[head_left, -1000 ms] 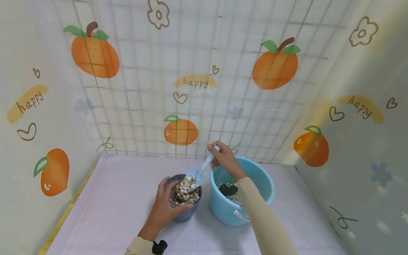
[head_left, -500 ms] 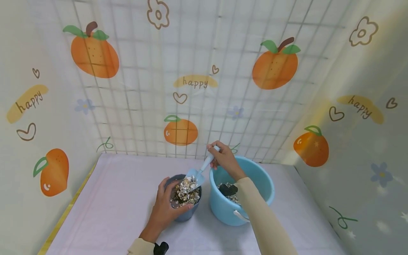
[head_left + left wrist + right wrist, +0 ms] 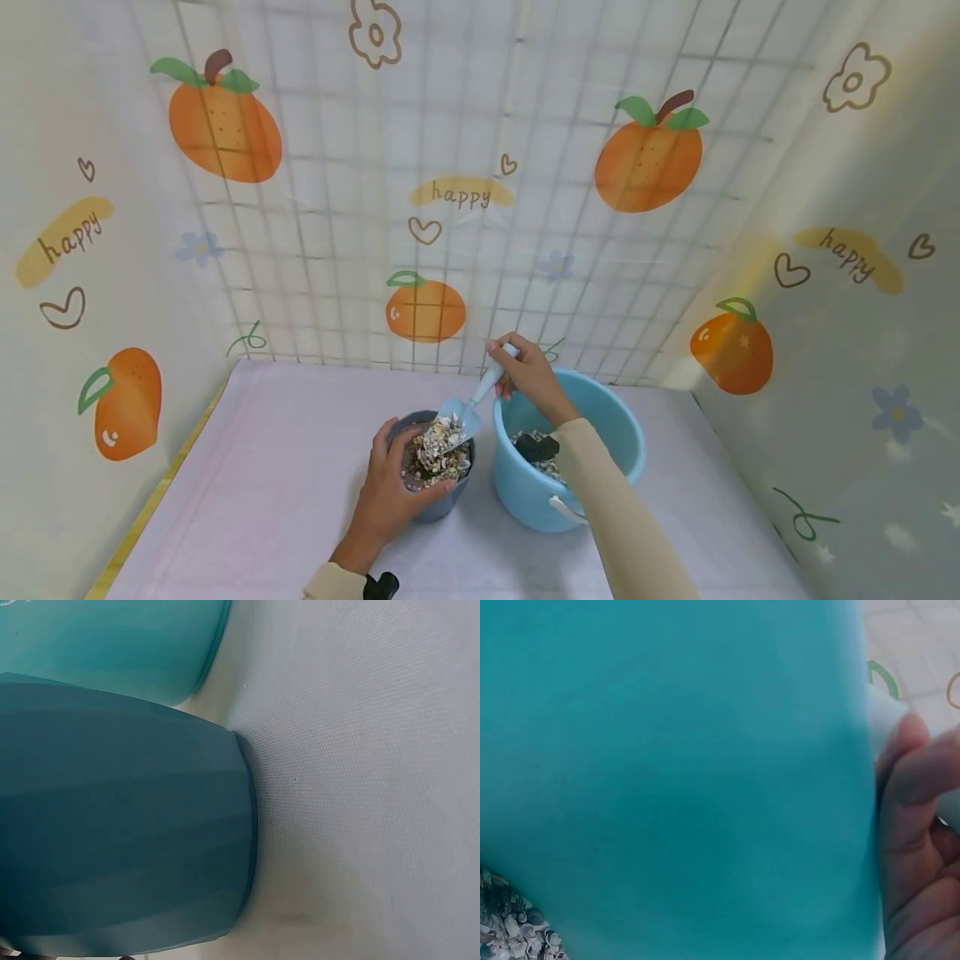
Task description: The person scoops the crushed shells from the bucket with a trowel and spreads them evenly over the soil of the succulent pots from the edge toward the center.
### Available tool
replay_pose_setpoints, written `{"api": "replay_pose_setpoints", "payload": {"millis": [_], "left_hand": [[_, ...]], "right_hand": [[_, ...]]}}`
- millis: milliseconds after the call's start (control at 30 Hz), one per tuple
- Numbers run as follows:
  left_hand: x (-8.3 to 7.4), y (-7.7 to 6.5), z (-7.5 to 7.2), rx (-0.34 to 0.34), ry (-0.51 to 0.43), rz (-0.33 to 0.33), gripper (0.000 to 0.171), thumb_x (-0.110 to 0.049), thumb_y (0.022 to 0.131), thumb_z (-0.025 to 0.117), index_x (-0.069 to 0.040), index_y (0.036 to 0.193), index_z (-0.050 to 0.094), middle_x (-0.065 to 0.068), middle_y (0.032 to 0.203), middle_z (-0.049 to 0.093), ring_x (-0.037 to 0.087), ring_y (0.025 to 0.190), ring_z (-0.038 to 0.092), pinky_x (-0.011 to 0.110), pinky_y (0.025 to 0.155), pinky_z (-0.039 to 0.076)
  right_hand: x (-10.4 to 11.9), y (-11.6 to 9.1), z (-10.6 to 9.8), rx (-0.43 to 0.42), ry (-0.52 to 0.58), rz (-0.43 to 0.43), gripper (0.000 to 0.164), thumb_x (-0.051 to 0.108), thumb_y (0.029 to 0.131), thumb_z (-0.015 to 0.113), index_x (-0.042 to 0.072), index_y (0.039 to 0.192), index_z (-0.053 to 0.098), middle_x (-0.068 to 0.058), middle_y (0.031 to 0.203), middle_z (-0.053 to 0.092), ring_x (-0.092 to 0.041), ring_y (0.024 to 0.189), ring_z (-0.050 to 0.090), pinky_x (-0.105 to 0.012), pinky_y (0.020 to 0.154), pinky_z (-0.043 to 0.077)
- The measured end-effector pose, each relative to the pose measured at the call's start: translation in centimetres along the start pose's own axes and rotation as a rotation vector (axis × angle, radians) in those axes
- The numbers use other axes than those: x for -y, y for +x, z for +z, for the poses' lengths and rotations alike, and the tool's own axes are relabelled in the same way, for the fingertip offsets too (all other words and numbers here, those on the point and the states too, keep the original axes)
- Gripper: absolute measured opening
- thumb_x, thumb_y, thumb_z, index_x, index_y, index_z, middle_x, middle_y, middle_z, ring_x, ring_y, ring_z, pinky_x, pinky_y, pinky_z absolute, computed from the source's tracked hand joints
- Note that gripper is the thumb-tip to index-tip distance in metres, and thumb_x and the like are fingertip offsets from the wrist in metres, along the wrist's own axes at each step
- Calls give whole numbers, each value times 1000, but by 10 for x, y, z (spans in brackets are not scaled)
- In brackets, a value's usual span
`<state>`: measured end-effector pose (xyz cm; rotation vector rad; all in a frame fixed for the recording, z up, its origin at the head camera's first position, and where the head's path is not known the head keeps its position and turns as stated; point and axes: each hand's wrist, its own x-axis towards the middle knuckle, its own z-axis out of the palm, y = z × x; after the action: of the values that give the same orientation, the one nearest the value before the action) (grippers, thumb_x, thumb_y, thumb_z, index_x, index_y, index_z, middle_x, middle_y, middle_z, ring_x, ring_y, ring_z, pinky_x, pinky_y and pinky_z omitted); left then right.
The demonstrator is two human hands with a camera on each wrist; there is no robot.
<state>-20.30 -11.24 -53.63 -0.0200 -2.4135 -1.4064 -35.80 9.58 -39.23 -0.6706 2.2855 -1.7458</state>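
Observation:
A dark blue-grey flowerpot (image 3: 437,508) stands on the cloth-covered table, holding pale, crushed-shell-like granules (image 3: 432,468). My left hand (image 3: 386,492) grips it near the rim, fingers and thumb spread around its left and near sides. In the left wrist view the faceted wall of the pot (image 3: 127,825) fills much of the frame. My right hand (image 3: 532,379) holds the handle of a light blue hand trowel (image 3: 487,385). The trowel's blade slopes down into the pot, with granules heaped on it. In the right wrist view curled fingers (image 3: 915,817) show beside the bucket wall.
A turquoise bucket (image 3: 525,498) with a white handle (image 3: 567,508) stands right of the pot, partly beneath my right forearm. More granules (image 3: 521,926) lie inside it. A white tablecloth (image 3: 247,483) runs back to a fruit-printed curtain (image 3: 330,250) over a wire grid.
Hands, trowel and bucket hold nearly the same places. The left wrist has shifted very slightly to the right, and the head view has moved a little.

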Motion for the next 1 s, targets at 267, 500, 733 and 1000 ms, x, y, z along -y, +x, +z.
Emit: {"api": "replay_pose_setpoints", "payload": {"millis": [267,500,733,1000], "left_hand": [[-1,-1,3,-18,30,-8,89,-64,69,81,-30,143,46,4,159,15,34,137,31,61,94,41],[-3,-2,5,-38,50,-16,89,-64,69,81,-28,143,47,7,159,16,35,137,32,61,93,42],[-2,-2,7,-42,51,-22,89,-64,69,80,-30,143,47,7,158,16,35,137,31,62,94,40],[-4,-2,-3,14,73,-10,94,-67,70,78,-26,147,43,7,159,15,36,136,33,59,92,43]], "right_hand": [[0,-1,0,0,4,0,24,28,101,58,4,106,59,-31,68,61,-32,50,60,-35,47,51],[0,-2,-1,3,10,5,27,30,100,59,4,106,58,-29,66,60,-31,50,59,-36,47,51],[-18,7,-2,-22,7,10,35,43,96,63,9,104,59,-24,63,61,-29,48,58,-37,46,50],[-30,11,-2,-37,-1,-4,41,49,93,64,10,103,60,-22,62,61,-26,46,57,-36,44,49]]}}
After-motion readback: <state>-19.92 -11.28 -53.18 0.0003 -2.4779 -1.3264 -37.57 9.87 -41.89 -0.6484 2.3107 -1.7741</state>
